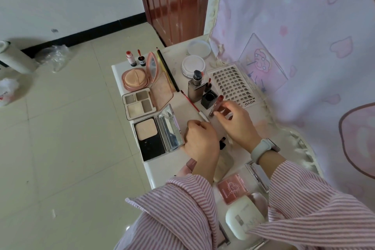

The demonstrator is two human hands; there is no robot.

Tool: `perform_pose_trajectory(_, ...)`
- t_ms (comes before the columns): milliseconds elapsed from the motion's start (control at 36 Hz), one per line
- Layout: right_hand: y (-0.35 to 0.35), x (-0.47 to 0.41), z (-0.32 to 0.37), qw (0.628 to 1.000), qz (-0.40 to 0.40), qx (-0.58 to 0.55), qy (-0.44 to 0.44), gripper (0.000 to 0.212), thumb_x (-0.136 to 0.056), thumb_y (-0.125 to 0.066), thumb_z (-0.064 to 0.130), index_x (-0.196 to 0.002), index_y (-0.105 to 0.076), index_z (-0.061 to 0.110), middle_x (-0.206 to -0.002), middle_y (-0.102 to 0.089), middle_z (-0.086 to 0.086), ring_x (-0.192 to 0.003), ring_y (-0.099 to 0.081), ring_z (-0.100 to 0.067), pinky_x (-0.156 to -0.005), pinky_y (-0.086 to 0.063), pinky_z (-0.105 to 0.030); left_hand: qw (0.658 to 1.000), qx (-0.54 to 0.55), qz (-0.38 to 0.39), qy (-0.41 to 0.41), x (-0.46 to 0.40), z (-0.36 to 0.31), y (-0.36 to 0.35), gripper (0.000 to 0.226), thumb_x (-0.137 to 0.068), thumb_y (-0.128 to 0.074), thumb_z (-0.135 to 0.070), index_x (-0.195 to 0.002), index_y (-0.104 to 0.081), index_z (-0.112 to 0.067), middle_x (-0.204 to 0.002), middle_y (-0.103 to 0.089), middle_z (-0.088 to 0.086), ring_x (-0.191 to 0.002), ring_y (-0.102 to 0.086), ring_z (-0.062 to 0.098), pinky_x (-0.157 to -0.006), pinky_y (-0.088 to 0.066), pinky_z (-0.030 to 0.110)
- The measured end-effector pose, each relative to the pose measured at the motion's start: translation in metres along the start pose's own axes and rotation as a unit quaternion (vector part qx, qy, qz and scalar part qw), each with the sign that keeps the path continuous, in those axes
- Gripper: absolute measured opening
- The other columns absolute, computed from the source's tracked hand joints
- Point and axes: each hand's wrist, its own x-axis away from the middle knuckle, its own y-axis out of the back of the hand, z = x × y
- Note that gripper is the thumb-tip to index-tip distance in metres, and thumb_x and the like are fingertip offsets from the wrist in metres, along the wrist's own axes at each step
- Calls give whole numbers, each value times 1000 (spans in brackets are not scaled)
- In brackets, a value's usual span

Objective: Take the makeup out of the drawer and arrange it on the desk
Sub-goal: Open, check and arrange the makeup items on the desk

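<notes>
Sleeves (182,209): striped pink and white, nearest the camera; both forearms are extended over the desk (129,67).
Near end, left to right: a pink item (189,165) is partly hidden under the left wrist; a pink heart-printed palette (233,189) and a white closed compact (243,217) lie between the sleeves; a silver-edged case (258,174) is seen under the right forearm. These look not yet set in order.
Drawer: not in view; what is left inside cannot be told.
Left column, arranged: two small lip products (136,59) stand at the far corner, then an open cushion compact (135,80), a four-pan palette (139,102) and an open powder compact (150,138), close to one another.
Left hand (199,138): fingers are curled together around the silver end of a thin red-handled brush (191,104); the exact pinch is hidden.
Middle: a pencil (167,69), a bronze bottle (194,89) and a black square pot (209,98) are set upright or in line.
Right hand (236,123): a dark red lip tube (216,107) is pinched at the fingertips, other fingers loosely spread; a watch is worn on the wrist.
Right side: a lash tray (233,85) with its clear lid raised, two round white lids (193,65) behind.
Progress, judged: most items are out and placed; the brush, the tube and the near cluster remain.
Edges: the left column sits just beside the left edge above open floor; care is advised there.
Open room: a bare strip is left around the hands; the right edge is bordered by a curtain (304,26).
</notes>
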Motion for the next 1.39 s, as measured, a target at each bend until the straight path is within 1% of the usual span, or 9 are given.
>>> perform_pose_trajectory(222,6,7,-5,1000,-7,8,-26,25,-86,-60,15,-112,-60,14,-95,-58,6,-87,-54,-11,-78,-40,-20,999,-17,-8,-51,8,6,1,24,-93,-42,-23,-115,-49,-17,-113,-58,2,-106,-53,23,-90,-38,35)
perform_pose_trajectory(361,14,15,-8,1000,-22,14,-16,24,-86,-60,12,-110,-60,15,-95,-60,4,-86,-55,-14,-78,-43,-23,993,-20,-8,-114,13,6,5,35,-95,-43,-20,-129,-44,-14,-125,-49,3,-105,-54,21,-78,-38,29)
perform_pose_trajectory(611,29,36,-16,997,-35,72,14,29,-83,-52,1,-107,-63,12,-96,-63,-1,-91,-55,-17,-79,-43,-27,986,-6,-1,-165,20,9,7,38,-94,-47,-21,-131,-44,-12,-124,-49,5,-107,-53,22,-90,-45,43)
perform_pose_trajectory(667,36,42,-19,990,12,135,32,34,-81,-46,13,-111,-62,13,-105,-64,-2,-102,-55,-23,-89,-43,-42,979,8,0,-204,25,10,8,37,-92,-49,-18,-128,-47,-11,-123,-50,5,-108,-53,23,-89,-46,44)
perform_pose_trajectory(750,44,51,-24,952,118,279,37,50,-82,-39,40,-127,-52,23,-128,-53,1,-125,-43,-21,-103,-25,-43,964,17,-1,-265,36,15,11,33,-91,-51,-13,-123,-53,-9,-121,-53,7,-109,-52,22,-92,-45,41)
perform_pose_trajectory(833,48,55,-32,920,174,350,38,56,-84,-56,32,-137,-40,25,-140,-41,4,-133,-32,-19,-106,-18,-42,957,30,-1,-289,45,21,16,29,-89,-53,-10,-118,-57,-9,-117,-55,5,-107,-52,21,-92,-45,42)
perform_pose_trajectory(1000,50,49,-33,886,185,421,69,56,-83,-59,28,-136,-41,18,-133,-47,-3,-125,-42,-26,-108,-20,-47,948,27,27,-317,58,35,31,24,-90,-53,-10,-114,-59,-9,-111,-55,0,-98,-52,9,-74,-34,0)
perform_pose_trajectory(1194,60,71,-2,958,82,258,98,51,-77,-63,12,-126,-50,11,-108,-54,-5,-87,-54,-22,-70,-41,-29,929,63,115,-347,65,47,56,33,-92,-54,-18,-124,-52,-18,-117,-48,-8,-91,-53,-3,-73,-39,0)
perform_pose_trajectory(1389,72,105,54,967,236,80,-54,45,-86,-62,24,-128,-49,24,-96,-59,11,-82,-57,-2,-72,-41,-9,894,89,178,-402,68,58,71,39,-88,-54,-36,-126,-46,-28,-116,-45,-18,-100,-52,-5,-77,-45,9)
